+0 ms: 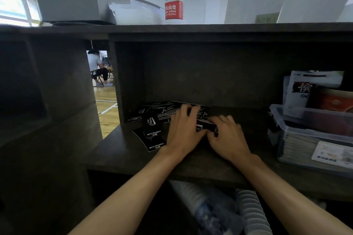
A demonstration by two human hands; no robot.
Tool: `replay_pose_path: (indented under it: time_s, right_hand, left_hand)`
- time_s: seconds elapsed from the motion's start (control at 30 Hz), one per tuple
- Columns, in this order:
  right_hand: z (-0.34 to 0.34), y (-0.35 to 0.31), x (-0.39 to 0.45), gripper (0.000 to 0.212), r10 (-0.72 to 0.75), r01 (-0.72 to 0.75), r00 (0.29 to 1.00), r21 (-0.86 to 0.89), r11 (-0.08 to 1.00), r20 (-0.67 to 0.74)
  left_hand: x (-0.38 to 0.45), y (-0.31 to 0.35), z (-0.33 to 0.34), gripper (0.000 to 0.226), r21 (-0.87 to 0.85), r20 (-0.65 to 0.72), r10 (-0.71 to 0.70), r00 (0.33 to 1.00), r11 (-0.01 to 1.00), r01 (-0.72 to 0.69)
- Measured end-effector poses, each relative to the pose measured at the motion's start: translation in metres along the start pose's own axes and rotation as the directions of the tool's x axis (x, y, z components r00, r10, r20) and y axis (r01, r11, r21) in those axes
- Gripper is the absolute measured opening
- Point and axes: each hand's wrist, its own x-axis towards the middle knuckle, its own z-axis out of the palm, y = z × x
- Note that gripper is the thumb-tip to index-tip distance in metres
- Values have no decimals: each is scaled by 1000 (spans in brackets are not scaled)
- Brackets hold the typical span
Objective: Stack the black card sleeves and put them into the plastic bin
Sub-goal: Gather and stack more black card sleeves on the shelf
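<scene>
Clearly "CAMPING CLUB" on sleeves (pixel 152 135)

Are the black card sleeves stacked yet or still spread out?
Mostly spread: black card sleeves lie scattered on the shelf; the right hand holds a few together.

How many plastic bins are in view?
1. The plastic bin sits on the dark shelf at the right edge of the view, right of both hands, with packets standing in it. Part of it is cut off by the frame, so another further right cannot be ruled out.
</scene>
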Motion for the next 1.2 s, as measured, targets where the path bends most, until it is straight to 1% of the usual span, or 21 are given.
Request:
replay_pose_path:
  time_s: [0.03,0.1,0.17,0.23,0.33,0.4,0.43,0.47,0.5,0.53,0.6,0.63,0.7,0.77,0.9,0.97,1.0,1.03,1.07,1.13,1.2]
  right_hand:
    - [0,0,0,50,3,-3,1000,-7,1000,1]
    - [1,1,1,50,13,-12,1000,-20,1000,8]
    - [2,0,2,51,22,-22,1000,-41,999,11]
    - [3,-2,4,51,23,-22,1000,-73,997,5]
    - [5,-2,5,52,37,-37,999,-99,994,-5]
    - [6,-2,5,52,37,-38,999,-124,992,-9]
    - [6,-2,4,52,31,-33,999,-147,989,-14]
    - [7,-2,4,52,27,-30,999,-171,985,-19]
    - [8,-2,3,52,25,-28,999,-193,981,-22]
    - [9,-3,3,52,23,-27,999,-214,977,-23]
    - [10,-4,3,52,21,-26,1000,-247,969,-24]
    - [10,-4,2,52,22,-27,1000,-259,965,-22]
    - [9,-5,2,54,27,-31,999,-277,960,-18]
    - [8,-6,0,57,32,-36,999,-290,956,-19]
    - [5,-7,-2,62,29,-33,999,-318,947,-16]
    - [4,-7,-2,63,33,-33,999,-337,941,-5]
    - [3,-8,-2,64,36,-35,999,-343,939,-1]
    - [4,-8,-1,64,41,-38,999,-345,938,-1]
    - [4,-8,-1,63,46,-44,999,-343,938,-2]
    - [5,-9,-1,60,59,-58,998,-332,941,-7]
    - [6,-9,-1,58,68,-68,998,-319,945,-12]
  left_hand:
    - [1,-3,-2,71,5,-12,-18,1000,1000,18]
    - [2,-13,-6,61,-94,36,-44,998,994,48]
    - [0,-20,-7,53,-173,86,-29,996,984,43]
    - [-2,-21,-6,56,-215,136,-7,991,976,36]
    - [-1,-17,-5,66,-252,253,34,967,967,32]
    - [2,-25,-12,65,-278,280,17,960,958,64]
    - [3,-33,-17,60,-244,261,-23,965,966,89]
    - [3,-44,-24,54,-164,220,-89,971,978,127]
    - [3,-57,-32,49,-50,168,-177,970,981,188]
    - [1,-70,-39,44,75,125,-276,953,960,268]
    - [-3,-90,-49,41,279,117,-457,882,867,412]
    - [-5,-96,-51,42,331,147,-526,838,824,460]
    - [-5,-101,-52,50,335,201,-605,771,782,526]
    - [-2,-101,-50,57,269,209,-628,749,774,574]
    - [7,-99,-49,59,185,181,-669,721,743,643]
    - [8,-99,-48,57,101,142,-672,727,740,665]
    - [9,-99,-47,57,8,123,-660,741,748,664]
    - [8,-98,-48,58,-129,115,-640,759,748,651]
    - [8,-96,-49,60,-294,115,-619,777,725,622]
    - [7,-90,-52,68,-578,144,-586,797,604,549]
    - [9,-81,-53,79,-749,262,-540,800,409,521]
